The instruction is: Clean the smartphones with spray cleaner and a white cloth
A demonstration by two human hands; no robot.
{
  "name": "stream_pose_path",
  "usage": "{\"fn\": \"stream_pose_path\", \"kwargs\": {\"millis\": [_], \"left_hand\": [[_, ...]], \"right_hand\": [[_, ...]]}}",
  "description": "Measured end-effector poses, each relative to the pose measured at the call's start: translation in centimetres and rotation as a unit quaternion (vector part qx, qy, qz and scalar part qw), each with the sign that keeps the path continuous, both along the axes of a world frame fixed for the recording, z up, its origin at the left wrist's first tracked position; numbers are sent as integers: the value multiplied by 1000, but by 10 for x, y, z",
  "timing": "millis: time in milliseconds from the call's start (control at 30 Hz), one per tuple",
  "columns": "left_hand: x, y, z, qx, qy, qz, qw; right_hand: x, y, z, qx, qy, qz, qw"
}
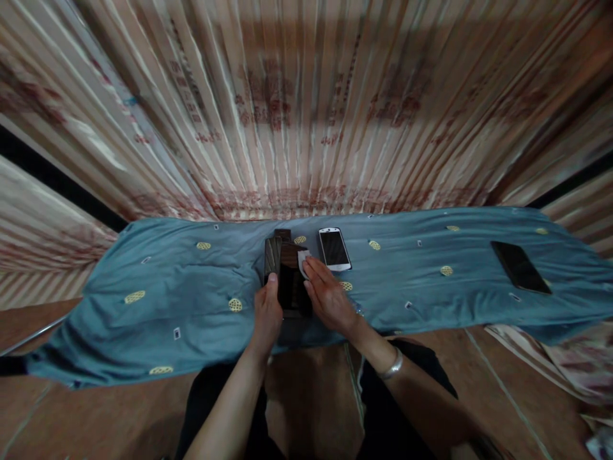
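My left hand point(268, 313) sits at the left edge of a dark phone point(290, 281) that lies flat on the blue cloth point(182, 287) in front of me, thumb up along its side and fingers curled around the edge so that I grip it there. My right hand point(329, 295) lies over the phone's right side, fingers stretched out nearly flat and pressing a small white wipe point(303, 260) against the upper right corner of the glass; the wipe peeks out just past my fingertips. A silver bracelet point(391, 367) rings my right wrist. Just beyond the phone, touching or nearly touching its top edge, is a small dark object point(282, 234), perhaps another device or a case, though the picture is too dim for me to tell. Just to the right of my fingertips lies a white phone point(334, 249), face up and tilted slightly. Far off to the right, well apart from everything else, a black phone point(520, 267) lies flat on the same cloth. A pleated curtain point(306, 108) with reddish print hangs behind the table.
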State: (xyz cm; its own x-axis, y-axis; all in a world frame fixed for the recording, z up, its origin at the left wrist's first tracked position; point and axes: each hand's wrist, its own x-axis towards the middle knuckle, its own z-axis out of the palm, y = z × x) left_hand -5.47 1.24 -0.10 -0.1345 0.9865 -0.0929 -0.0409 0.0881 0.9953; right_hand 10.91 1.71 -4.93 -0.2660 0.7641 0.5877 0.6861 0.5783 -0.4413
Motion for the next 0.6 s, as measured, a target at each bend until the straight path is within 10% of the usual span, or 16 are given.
{"fn": "stream_pose_path", "kwargs": {"millis": [600], "left_hand": [[7, 10, 0, -5, -52, 30, 998]], "right_hand": [[5, -17, 3, -4, -22, 8, 1000]]}}
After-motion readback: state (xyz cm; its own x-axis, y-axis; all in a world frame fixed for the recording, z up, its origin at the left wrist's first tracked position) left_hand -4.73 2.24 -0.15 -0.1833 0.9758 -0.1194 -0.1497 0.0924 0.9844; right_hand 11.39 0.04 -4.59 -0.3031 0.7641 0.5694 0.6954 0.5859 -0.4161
